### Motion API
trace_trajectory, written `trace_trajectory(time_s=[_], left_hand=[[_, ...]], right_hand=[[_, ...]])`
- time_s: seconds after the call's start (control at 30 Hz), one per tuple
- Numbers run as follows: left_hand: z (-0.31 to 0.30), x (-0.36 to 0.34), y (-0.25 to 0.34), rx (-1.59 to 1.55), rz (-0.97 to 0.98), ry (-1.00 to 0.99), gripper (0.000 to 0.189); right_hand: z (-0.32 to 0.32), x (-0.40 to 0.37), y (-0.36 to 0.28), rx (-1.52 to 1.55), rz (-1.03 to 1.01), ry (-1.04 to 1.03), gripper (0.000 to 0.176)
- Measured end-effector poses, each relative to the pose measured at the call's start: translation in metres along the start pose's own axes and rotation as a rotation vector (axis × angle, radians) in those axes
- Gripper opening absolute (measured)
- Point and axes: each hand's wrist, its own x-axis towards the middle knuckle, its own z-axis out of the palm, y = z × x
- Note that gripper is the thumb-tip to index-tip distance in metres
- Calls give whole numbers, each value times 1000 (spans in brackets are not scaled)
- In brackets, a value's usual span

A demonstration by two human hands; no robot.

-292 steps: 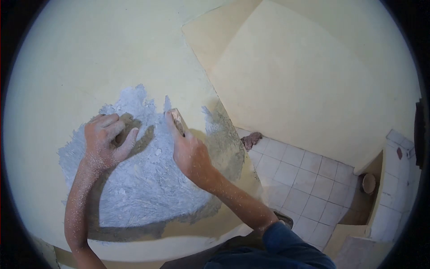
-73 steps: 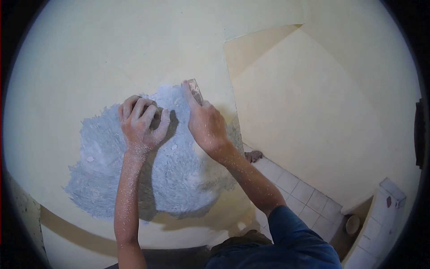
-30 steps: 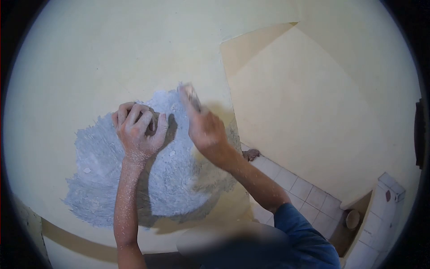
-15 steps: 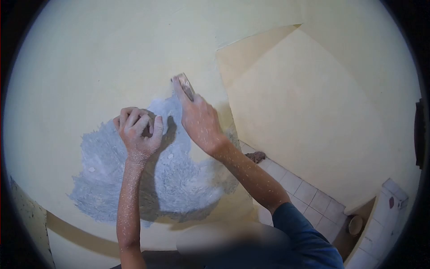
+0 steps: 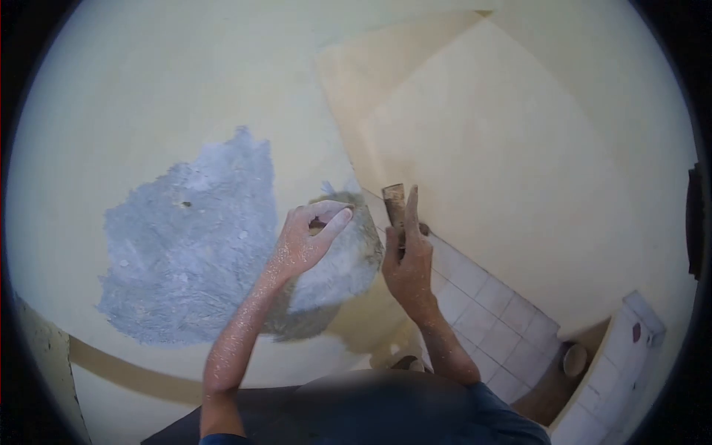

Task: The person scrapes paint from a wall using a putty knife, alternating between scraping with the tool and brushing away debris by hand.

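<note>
My right hand (image 5: 410, 271) is closed round a putty knife (image 5: 394, 202) with a worn, stained blade pointing up. The index finger stretches up beside the blade, and the handle is mostly hidden in the palm. My left hand (image 5: 304, 239), coated in pale dust, is curled with thumb and fingertips close together; I cannot tell what is in the pinch. It overlaps the right part of a bare grey patch (image 5: 193, 245) with ragged edges on the cream wall (image 5: 119, 148). White specks cover both forearms.
To the right, a wall corner meets a second cream wall (image 5: 512, 163). White floor tiles (image 5: 482, 304) run along its foot. A round pale container (image 5: 575, 360) stands by a tiled ledge (image 5: 612, 371) at the lower right.
My right hand has come down and right with the putty knife, off the top of the grey patch. My left hand has moved right and slightly down. The view has shifted a little.
</note>
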Motion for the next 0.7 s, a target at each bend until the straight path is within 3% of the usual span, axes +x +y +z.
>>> trace_trajectory(time_s=[0.03,0.13,0.17,0.27,0.4,0.5,0.57,0.7], left_hand=[[15,5,0,-212,-100,59,32],[48,18,22,-213,-130,46,28],[48,23,31,-154,-159,42,26],[57,40,2,-112,-120,168,26],[30,44,-5,-541,-220,546,27],[26,17,-31,-263,-347,324,28],[64,-12,-29,-143,-119,209,27],[64,-32,-29,-166,-231,331,29]], right_hand=[[-2,-5,-1,3,64,-44,74],[5,-13,-3,166,118,12,76],[13,-18,10,171,43,46,77],[6,-31,7,166,249,-69,73],[15,-61,38,261,315,-237,62],[11,-60,19,590,601,-219,57],[27,-63,35,484,414,-194,56],[28,-56,5,389,340,-276,58]])
